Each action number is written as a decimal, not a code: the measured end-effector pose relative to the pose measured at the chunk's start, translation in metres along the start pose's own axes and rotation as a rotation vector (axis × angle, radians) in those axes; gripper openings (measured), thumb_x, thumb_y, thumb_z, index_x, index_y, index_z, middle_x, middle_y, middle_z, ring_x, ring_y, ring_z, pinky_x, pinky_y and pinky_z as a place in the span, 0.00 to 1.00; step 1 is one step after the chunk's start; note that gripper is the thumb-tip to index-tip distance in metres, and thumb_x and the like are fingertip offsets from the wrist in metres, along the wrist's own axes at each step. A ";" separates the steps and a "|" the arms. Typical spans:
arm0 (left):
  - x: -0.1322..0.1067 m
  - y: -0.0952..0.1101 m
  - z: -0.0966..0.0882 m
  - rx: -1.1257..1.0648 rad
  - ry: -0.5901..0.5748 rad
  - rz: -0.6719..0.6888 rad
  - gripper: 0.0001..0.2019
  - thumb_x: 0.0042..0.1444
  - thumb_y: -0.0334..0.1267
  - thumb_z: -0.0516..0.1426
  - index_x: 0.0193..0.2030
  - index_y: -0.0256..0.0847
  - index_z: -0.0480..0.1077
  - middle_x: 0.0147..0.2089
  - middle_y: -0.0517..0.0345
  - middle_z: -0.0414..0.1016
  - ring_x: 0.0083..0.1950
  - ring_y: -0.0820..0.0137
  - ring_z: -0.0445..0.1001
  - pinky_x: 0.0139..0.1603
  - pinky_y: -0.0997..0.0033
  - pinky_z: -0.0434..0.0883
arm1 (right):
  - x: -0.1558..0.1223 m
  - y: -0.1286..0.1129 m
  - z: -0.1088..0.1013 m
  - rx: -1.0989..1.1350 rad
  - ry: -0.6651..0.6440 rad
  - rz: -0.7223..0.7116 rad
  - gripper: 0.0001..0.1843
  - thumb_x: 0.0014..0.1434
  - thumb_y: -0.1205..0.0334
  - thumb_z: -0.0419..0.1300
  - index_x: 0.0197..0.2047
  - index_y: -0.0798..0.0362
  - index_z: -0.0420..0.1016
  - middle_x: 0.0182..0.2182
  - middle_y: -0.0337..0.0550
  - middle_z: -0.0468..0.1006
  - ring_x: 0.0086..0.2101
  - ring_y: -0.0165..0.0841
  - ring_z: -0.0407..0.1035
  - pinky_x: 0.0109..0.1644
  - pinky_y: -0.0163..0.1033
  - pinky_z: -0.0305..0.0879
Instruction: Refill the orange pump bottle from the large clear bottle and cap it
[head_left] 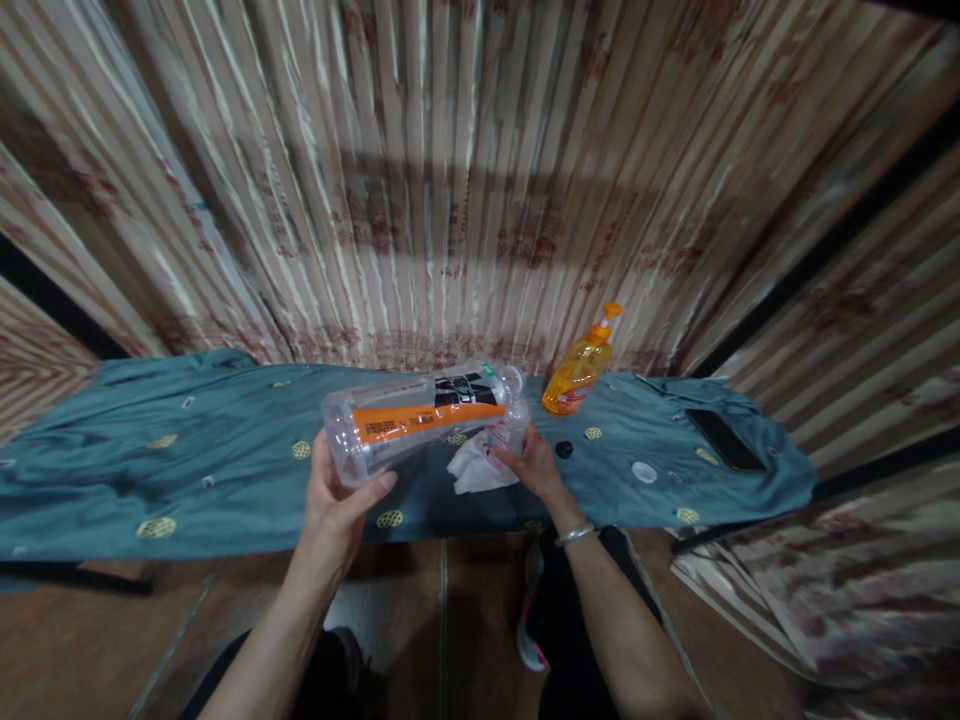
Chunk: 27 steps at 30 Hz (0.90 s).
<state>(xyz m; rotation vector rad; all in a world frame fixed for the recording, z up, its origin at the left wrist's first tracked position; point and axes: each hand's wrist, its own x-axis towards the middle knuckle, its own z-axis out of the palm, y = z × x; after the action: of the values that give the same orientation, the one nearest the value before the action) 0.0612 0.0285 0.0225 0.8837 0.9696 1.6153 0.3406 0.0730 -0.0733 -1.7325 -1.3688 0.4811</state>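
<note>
A clear plastic bottle [420, 412] with an orange, black and silver label lies sideways above the cloth. My left hand [337, 500] is wrapped round its base, thumb along the near side. The bottle's neck points right, towards my right hand [534, 465], whose fingers are closed near the bottle's shoulder. A crumpled white tissue [480, 466] with pink marks hangs at my right fingertips, under the bottle. Part of the right fingers is hidden behind clear plastic. A small black cap [564, 450] lies just right of that hand.
A teal patterned cloth [240, 480] covers the narrow table. An amber pump bottle [576, 375] with an orange top stands at the back. Further right are a pale round disc [643, 472] and a dark phone [725, 440]. A pleated curtain [450, 200] hangs behind.
</note>
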 end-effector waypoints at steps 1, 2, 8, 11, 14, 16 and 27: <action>0.000 0.000 0.000 -0.004 0.002 -0.003 0.46 0.26 0.39 0.81 0.59 0.45 0.75 0.55 0.52 0.85 0.54 0.56 0.83 0.65 0.56 0.75 | 0.000 0.001 0.000 0.001 0.000 -0.009 0.19 0.52 0.58 0.74 0.46 0.47 0.75 0.35 0.43 0.84 0.39 0.45 0.82 0.45 0.46 0.80; 0.000 0.001 0.001 -0.006 0.004 -0.007 0.46 0.26 0.39 0.81 0.58 0.46 0.76 0.54 0.52 0.86 0.54 0.57 0.83 0.65 0.55 0.75 | 0.000 0.001 0.000 0.002 -0.001 -0.017 0.19 0.52 0.57 0.74 0.46 0.46 0.75 0.35 0.43 0.85 0.39 0.46 0.82 0.45 0.47 0.81; 0.002 0.003 0.001 -0.023 0.008 -0.020 0.44 0.26 0.41 0.82 0.56 0.45 0.78 0.50 0.53 0.87 0.51 0.58 0.84 0.67 0.52 0.75 | 0.001 -0.002 0.000 -0.045 -0.013 0.013 0.21 0.52 0.58 0.74 0.48 0.48 0.75 0.38 0.45 0.86 0.42 0.48 0.83 0.48 0.48 0.81; 0.002 0.002 -0.001 -0.026 0.005 -0.015 0.43 0.26 0.42 0.82 0.56 0.46 0.78 0.50 0.54 0.87 0.51 0.59 0.84 0.69 0.51 0.73 | 0.000 -0.006 0.000 -0.044 -0.019 0.017 0.23 0.52 0.59 0.74 0.50 0.49 0.75 0.38 0.45 0.86 0.43 0.48 0.84 0.48 0.47 0.81; 0.003 0.000 -0.002 -0.039 0.005 -0.003 0.42 0.27 0.41 0.82 0.55 0.47 0.78 0.51 0.55 0.87 0.52 0.59 0.84 0.71 0.49 0.72 | 0.000 -0.008 -0.001 -0.021 -0.018 0.000 0.22 0.52 0.59 0.74 0.49 0.49 0.74 0.38 0.45 0.86 0.43 0.47 0.84 0.48 0.47 0.80; 0.003 -0.002 -0.002 -0.048 0.003 0.008 0.41 0.28 0.40 0.82 0.54 0.49 0.78 0.51 0.56 0.86 0.52 0.59 0.84 0.72 0.49 0.71 | 0.000 -0.010 -0.001 -0.014 -0.019 0.000 0.22 0.52 0.59 0.74 0.48 0.49 0.74 0.38 0.44 0.86 0.43 0.47 0.84 0.47 0.46 0.80; 0.001 -0.001 0.001 -0.056 0.011 0.029 0.39 0.28 0.39 0.81 0.53 0.49 0.79 0.52 0.56 0.85 0.54 0.60 0.81 0.73 0.50 0.68 | 0.001 -0.012 0.000 -0.014 -0.042 0.042 0.21 0.53 0.57 0.74 0.48 0.47 0.75 0.41 0.44 0.87 0.47 0.48 0.85 0.51 0.45 0.79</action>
<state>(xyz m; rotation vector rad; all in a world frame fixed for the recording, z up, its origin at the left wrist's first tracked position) 0.0630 0.0295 0.0218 0.8549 0.9183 1.6661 0.3334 0.0746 -0.0635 -1.7744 -1.3710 0.5355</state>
